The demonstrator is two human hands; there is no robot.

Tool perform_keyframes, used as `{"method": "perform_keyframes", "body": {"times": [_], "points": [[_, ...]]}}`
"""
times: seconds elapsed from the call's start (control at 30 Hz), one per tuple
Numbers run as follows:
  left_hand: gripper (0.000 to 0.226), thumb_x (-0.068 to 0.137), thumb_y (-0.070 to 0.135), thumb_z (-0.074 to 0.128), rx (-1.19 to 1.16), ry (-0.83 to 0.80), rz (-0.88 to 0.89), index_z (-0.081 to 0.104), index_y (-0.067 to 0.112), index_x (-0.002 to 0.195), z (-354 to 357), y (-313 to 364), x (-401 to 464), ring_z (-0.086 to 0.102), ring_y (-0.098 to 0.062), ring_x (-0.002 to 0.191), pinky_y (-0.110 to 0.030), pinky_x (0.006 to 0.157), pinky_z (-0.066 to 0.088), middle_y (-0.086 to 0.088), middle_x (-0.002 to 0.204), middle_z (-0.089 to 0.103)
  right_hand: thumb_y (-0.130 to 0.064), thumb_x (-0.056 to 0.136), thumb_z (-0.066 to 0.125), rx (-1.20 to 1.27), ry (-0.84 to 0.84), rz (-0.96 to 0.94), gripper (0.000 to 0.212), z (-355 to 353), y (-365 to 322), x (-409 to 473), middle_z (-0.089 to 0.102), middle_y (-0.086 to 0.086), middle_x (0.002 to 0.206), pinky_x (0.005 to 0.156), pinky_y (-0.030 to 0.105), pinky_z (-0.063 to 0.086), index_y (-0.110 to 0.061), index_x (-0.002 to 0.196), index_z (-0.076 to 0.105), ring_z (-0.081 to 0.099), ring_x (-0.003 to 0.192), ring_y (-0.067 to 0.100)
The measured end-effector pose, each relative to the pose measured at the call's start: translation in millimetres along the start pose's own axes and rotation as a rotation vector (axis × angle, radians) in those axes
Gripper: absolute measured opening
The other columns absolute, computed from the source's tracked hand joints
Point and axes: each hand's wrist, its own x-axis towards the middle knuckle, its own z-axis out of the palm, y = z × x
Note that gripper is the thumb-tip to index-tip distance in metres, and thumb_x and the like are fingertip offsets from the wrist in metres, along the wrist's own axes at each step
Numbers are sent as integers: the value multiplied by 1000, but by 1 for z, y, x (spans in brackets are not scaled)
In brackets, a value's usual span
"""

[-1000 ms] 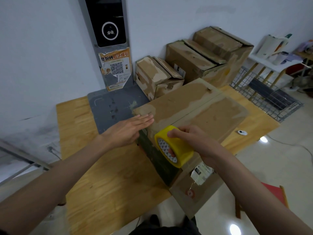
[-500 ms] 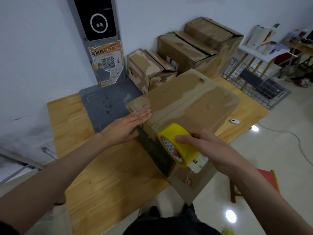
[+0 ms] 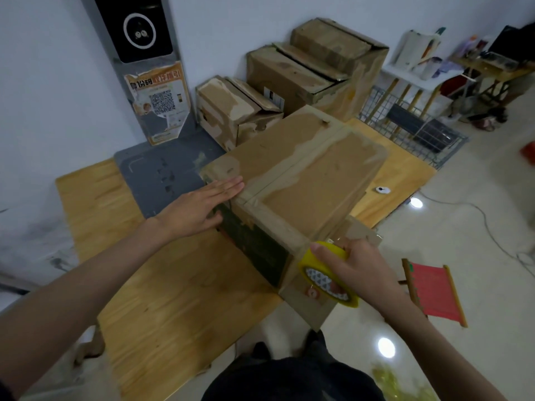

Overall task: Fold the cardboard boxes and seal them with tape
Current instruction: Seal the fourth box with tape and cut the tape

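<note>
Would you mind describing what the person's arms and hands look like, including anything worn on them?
Both forearms are bare right up to the frame edges, with no sleeves in view. The left hand and the right hand wear no gloves, and no rings, watch or wristband show on either. The nails look short and unpainted. No markings or bandages are visible on the arms.
</note>
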Motion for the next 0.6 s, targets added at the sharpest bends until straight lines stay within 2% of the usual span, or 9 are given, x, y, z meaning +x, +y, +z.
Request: {"method": "perform_keyframes", "body": {"times": [0.07,0.13,0.23,0.33,0.43,0.53,0.6], "points": [[83,95,13,61,-13,-8,3,12,27,161,-1,0,0,4,1,152,-18,123,11,13,168,4,-60,94,53,-40,15,15,39,4,3,1,61,-10,51,47,14,36,-28,72,59,58,48,-1],[83,96,13,60,-17,-10,6,12,27,161,-2,0,0,5,0,153,-22,123,12,13,168,4,-56,96,55,-6,17,25,38,7,8,2,57,-10,44,43,9,33,-28,70,58,58,45,-4],[82,96,14,60,-10,-9,10,11,28,161,-2,-1,0,6,0,153,-24,124,13,14,168,3,-54,96,55,31,-17,23,38,13,16,4,58,-13,42,43,9,35,-26,71,62,59,47,-9],[81,98,27,59,8,-34,-3,8,30,161,-2,0,-2,4,0,153,-26,125,12,16,168,0,-52,96,58,134,-80,32,37,24,25,8,67,-8,57,47,12,43,-20,79,68,65,50,-1],[75,100,51,41,31,-52,0,5,28,161,-4,3,-4,1,-2,153,-30,126,4,13,168,-1,-49,96,59,350,-204,73,39,31,35,13,74,0,79,56,15,53,-12,95,72,72,63,6],[70,103,60,25,50,-41,-19,5,26,161,-3,9,-3,3,-5,154,-39,127,2,10,169,1,-50,97,55,502,-341,75,39,31,44,16,77,3,94,67,15,54,-17,113,69,75,80,13],[71,102,65,15,71,-12,-125,2,27,161,-1,25,1,1,-7,155,-42,127,0,7,168,1,-50,97,54,546,-370,65,39,29,48,20,77,3,98,74,17,56,-20,118,67,75,85,12]]}}
